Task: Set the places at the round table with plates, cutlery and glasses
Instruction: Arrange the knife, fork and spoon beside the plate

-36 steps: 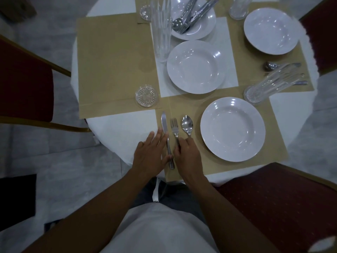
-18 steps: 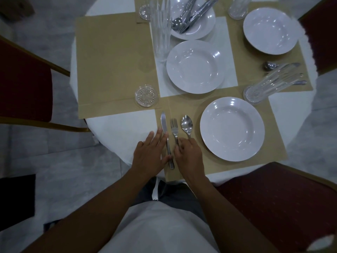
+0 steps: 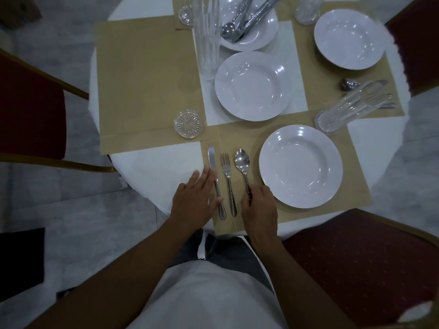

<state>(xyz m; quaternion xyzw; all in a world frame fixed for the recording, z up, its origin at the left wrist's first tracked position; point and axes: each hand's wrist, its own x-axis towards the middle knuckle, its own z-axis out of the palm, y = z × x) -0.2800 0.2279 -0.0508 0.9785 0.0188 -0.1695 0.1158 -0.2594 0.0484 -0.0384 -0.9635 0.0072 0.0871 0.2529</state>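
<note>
Knife (image 3: 215,181), fork (image 3: 227,180), spoon (image 3: 242,166) side by side, left of plate (image 3: 300,166).

White soup plate (image 3: 300,166) on a tan placemat (image 3: 147,79) over a white tablecloth (image 3: 154,167). Silver knife (image 3: 212,160), fork (image 3: 225,162) and spoon (image 3: 241,160). Clear coaster (image 3: 189,123) with a radial starburst pattern; clear tumbler (image 3: 206,39) with vertical ribbing. Dark red chair seat (image 3: 368,262) with small pale dots; grey mottled floor (image 3: 71,210).
</note>
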